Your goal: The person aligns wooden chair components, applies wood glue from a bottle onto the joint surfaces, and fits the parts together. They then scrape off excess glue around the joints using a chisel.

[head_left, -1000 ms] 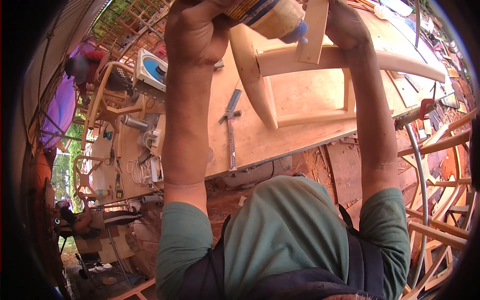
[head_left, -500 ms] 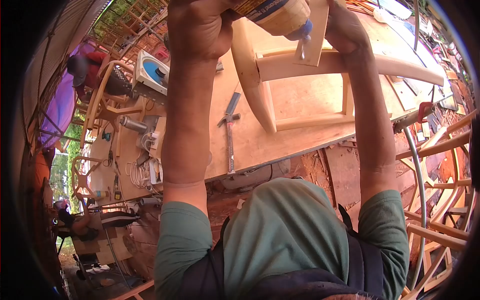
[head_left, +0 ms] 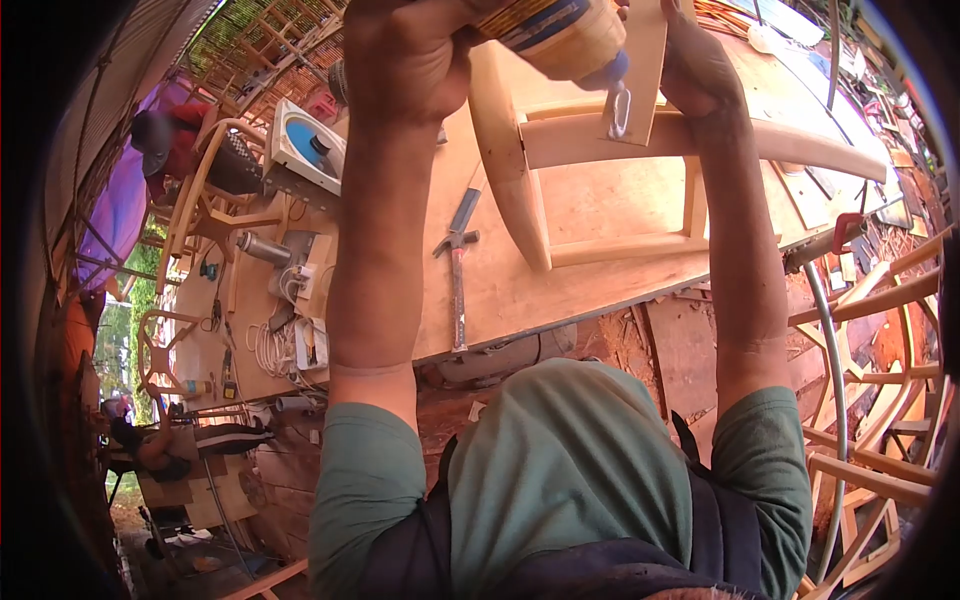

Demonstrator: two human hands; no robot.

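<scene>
My left hand (head_left: pixel 415 65) is wrapped round a glue bottle (head_left: pixel 565 45) with a blue nozzle, tipped with the nozzle down and to the right. Clear-whitish glue (head_left: pixel 620 112) lies in a loop at the lower end of a thin flat wood strip (head_left: pixel 645 85). That strip is gripped in my right hand (head_left: pixel 700 75), whose fingers are partly cut off by the top edge. Below and behind both hands, a pale wooden chair frame (head_left: pixel 610 142) rests on the workbench (head_left: pixel 590 205). A claw hammer (head_left: pixel 458 280) lies on the bench left of the frame.
At the left are a disc sander with a blue disc (head_left: pixel 308 143), cables (head_left: pixel 268 345) and curved chair parts (head_left: pixel 215 205). Two people (head_left: pixel 165 145) are further off on that side. Stacked wooden frames (head_left: pixel 890 400) and a metal pipe (head_left: pixel 838 400) stand at the right.
The glue at the strip's end has grown from a small drip into a larger loop. The bottle and strip have shifted slightly right and down in view.
</scene>
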